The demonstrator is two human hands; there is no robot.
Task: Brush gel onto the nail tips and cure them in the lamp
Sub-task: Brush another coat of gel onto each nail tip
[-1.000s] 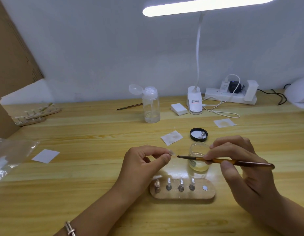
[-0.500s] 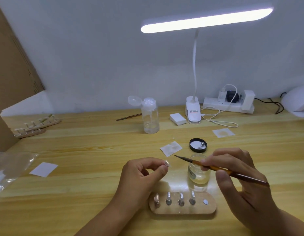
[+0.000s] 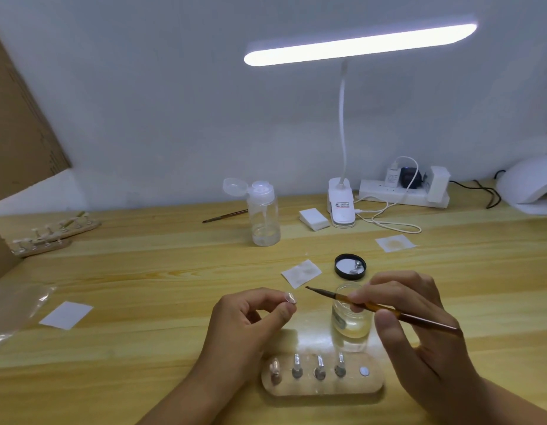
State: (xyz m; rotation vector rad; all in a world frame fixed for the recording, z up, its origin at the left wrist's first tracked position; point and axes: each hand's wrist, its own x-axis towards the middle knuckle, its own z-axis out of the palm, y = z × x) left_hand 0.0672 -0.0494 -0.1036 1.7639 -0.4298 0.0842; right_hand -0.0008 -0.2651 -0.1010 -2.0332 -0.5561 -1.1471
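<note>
Pinched between thumb and forefinger of the left hand [image 3: 250, 320], a small clear nail tip [image 3: 290, 298] is held up just above the table, its face turned toward the brush. The right hand [image 3: 419, 320] grips the gel brush [image 3: 379, 308] like a pen, fingers curled round the amber handle.

A second ago the bristles lay level and almost on the nail tip. Now the brush is tilted, bristle end raised, and stands a little apart from it. That looks like a lift-off between strokes or a pause to check the coat, so brushing is probably not finished.

Behind the brush stands the open gel jar [image 3: 352, 317], with its black lid [image 3: 349, 266] beyond. The wooden holder [image 3: 373, 384] in front carries one mounted nail tip [image 3: 275, 368] and three bare posts. The white curing lamp [image 3: 527, 188] waits well apart at the right edge.
</note>
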